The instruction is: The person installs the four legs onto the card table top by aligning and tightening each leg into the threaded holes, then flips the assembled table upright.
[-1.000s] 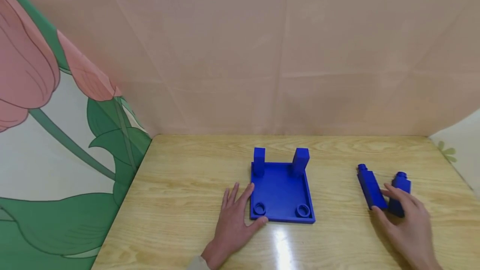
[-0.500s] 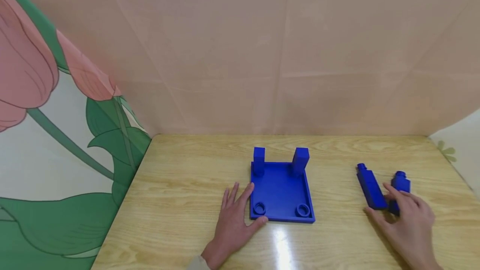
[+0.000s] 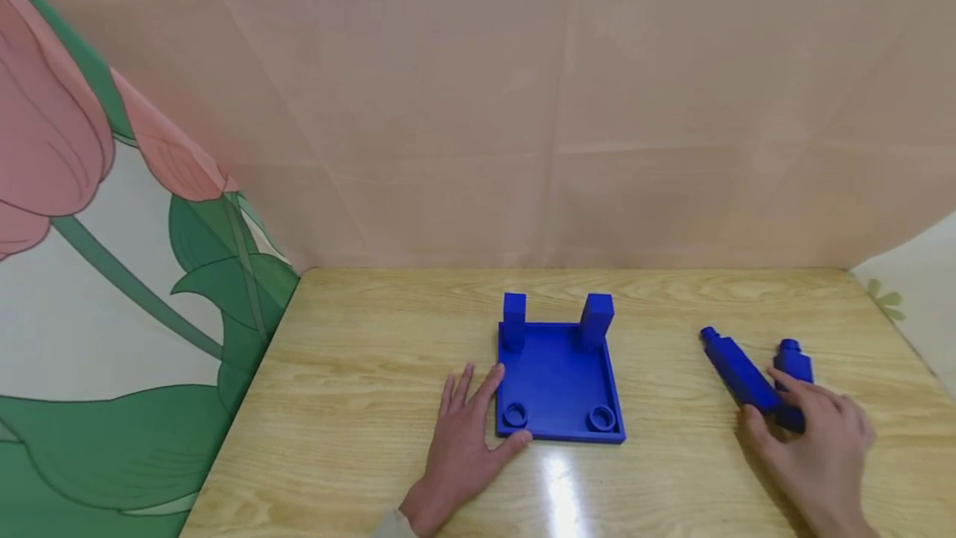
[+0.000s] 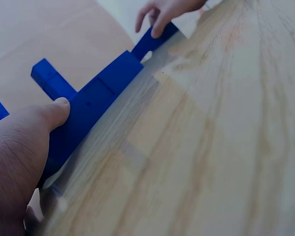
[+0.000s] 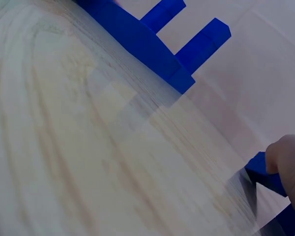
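Note:
A blue square base with a raised rim lies on the table. Two square posts stand at its far corners, and round threaded-looking sockets sit at the near ones. My left hand rests at the base's near left corner, fingers spread, with index finger and thumb touching its edges. To the right, my right hand pinches the near end of a blue square post with a round knobbed tip between thumb and fingers. A second blue post lies beside it, partly hidden by the fingers.
The wood-grain table ends at a plain pinkish cloth backdrop. A floral cloth hangs along the left side. Bare tabletop lies between the base and the loose posts.
The pinched post has turned, its knobbed tip swinging slightly left and its near end moving right. My right thumb has closed in on it. The left hand stays on the base.

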Demonstrator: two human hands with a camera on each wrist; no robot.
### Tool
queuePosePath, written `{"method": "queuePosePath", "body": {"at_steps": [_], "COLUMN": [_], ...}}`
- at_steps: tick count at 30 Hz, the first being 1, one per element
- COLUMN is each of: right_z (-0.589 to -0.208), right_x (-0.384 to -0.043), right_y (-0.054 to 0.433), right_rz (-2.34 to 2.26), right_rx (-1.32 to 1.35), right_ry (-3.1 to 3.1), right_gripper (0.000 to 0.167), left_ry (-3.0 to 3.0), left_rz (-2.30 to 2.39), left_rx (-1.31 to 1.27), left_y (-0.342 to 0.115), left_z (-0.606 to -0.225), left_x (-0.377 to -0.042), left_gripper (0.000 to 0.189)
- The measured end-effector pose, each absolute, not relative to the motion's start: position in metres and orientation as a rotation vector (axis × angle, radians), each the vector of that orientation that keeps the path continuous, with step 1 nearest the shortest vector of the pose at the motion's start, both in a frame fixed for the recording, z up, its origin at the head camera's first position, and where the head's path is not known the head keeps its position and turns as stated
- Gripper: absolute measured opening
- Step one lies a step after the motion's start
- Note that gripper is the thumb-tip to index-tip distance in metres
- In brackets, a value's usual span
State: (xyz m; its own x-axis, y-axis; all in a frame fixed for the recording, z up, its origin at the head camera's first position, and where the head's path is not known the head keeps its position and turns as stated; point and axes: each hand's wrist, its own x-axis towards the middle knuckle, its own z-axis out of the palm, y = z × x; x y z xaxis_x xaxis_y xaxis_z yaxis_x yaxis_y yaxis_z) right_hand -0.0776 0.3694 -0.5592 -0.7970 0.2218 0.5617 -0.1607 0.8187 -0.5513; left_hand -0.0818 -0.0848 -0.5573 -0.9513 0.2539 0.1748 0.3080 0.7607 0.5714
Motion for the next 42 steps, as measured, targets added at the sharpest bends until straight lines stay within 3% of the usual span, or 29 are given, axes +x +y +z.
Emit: {"method": "queuePosePath", "body": {"at_steps": [24,34,42], "right_z": [-0.543,-0.517,-0.475], "right_x": [-0.073,-0.070,-0.071], "right_y": [0.348,0.322,0.274], "right_rz": [1.312,1.550,1.514], "right_rx": [-0.169,0.099,0.365], "right_ry": [-1.801,-1.549,-1.571], "right_gripper": [0.046,0.043,0.037], "left_ry": [-2.857,-2.906,-2.778], "left_rz": [-0.940,-0.828,-0.971], "left_rx": [-0.472,-0.542,-0.696], "left_y": [-0.085,-0.095,-0.107], "left_z": [-0.556,-0.550,-0.551], "left_x": [-0.082,-0.086,-0.091], "left_gripper": [0.096,0.096,0.072]}}
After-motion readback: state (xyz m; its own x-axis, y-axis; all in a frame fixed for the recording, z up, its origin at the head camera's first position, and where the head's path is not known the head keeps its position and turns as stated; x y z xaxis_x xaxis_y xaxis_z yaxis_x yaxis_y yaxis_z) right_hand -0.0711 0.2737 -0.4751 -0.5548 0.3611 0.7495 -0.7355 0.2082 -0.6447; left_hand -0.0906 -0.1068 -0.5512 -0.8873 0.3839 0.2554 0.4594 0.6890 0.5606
